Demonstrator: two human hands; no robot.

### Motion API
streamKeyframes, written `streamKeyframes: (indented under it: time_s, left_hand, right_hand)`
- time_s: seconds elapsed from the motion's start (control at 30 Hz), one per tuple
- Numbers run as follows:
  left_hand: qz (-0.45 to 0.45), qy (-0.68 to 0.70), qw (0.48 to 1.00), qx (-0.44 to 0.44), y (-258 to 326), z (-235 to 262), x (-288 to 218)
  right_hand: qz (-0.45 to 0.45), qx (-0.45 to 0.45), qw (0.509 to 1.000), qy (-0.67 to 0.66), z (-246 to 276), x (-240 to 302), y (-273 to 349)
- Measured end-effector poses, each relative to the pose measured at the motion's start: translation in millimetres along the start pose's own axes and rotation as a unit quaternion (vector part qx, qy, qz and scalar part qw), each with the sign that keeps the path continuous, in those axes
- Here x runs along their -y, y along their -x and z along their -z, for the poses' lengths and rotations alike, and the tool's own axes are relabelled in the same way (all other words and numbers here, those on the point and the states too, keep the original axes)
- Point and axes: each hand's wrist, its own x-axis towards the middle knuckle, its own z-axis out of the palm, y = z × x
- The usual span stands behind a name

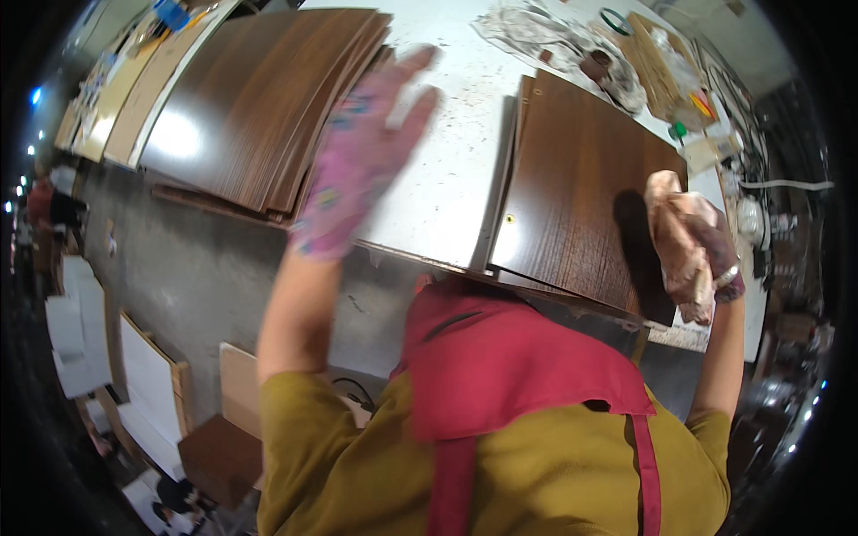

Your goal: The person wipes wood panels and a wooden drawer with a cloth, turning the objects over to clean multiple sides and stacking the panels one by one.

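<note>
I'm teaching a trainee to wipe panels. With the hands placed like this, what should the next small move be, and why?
Probably bring the rag in the right hand down onto the dark wood panel and wipe across it. The rag sits bunched at the panel's right edge, while the gloved left hand, blurred, is over the white table beside the stack of panels, off this panel.

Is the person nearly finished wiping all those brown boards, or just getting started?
Hard to say exactly. In hand: the right hand grips a crumpled rag over the dark board in front, which looks glossy. The gloved left hand, blurred, reaches toward the stack of brown boards on the white table. That stack looks thick, so plenty may be left, though which boards are already wiped cannot be told.
</note>
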Motion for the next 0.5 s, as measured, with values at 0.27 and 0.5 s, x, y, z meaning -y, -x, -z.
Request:
streamKeyframes:
  time_s: [0.27,0.5]
  left_hand:
    - [0.053,-0.35,0.935,-0.018,107.3,140.7,94.1]
    - [-0.036,-0.434,0.9,-0.001,115.7,145.2,134.5]
  right_hand:
    - [-0.029,0.035,0.937,-0.347,-37.4,39.9,-62.5]
    - [-0.01,0.008,0.999,-0.029,-138.1,86.9,-131.1]
